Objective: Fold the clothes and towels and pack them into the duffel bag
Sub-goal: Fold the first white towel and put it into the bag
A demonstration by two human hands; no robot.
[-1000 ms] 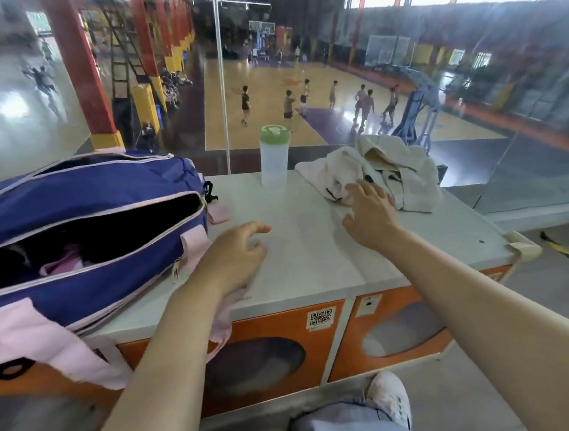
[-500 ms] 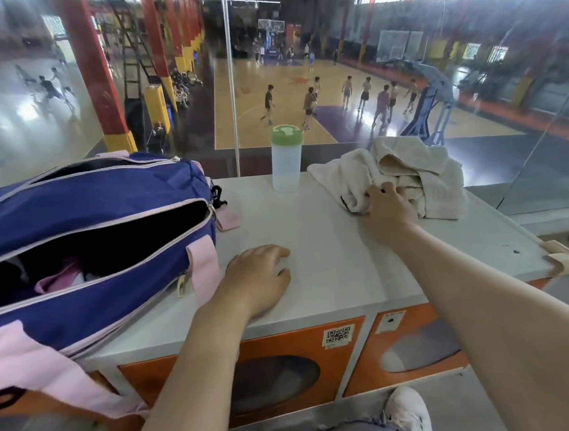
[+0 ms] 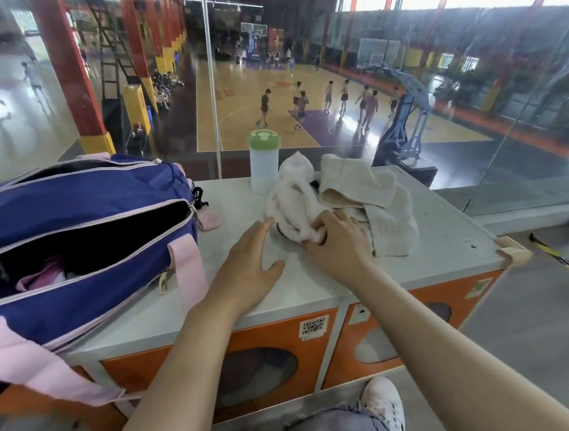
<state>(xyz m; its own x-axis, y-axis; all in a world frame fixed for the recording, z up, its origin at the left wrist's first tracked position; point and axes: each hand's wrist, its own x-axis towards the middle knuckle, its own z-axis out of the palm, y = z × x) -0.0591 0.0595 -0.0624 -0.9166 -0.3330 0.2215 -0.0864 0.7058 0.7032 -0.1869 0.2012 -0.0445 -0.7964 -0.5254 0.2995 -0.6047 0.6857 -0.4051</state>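
Fingers of the right hand are curled into a white cloth, which is bunched just beyond the knuckles. Beside it to the right, a beige towel is heaped. The left hand is laid flat, fingers straight, on the counter. Left of it, the bag is unzipped.

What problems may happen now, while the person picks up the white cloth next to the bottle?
1. The green-lidded bottle stands right behind the white cloth that the right hand grips; pulling the cloth might tip it.
2. The beige towel overlaps the white cloth, so it may drag along and come unfolded.
3. The duffel bag hangs partly over the counter's front edge; pushing items in might shift it off.
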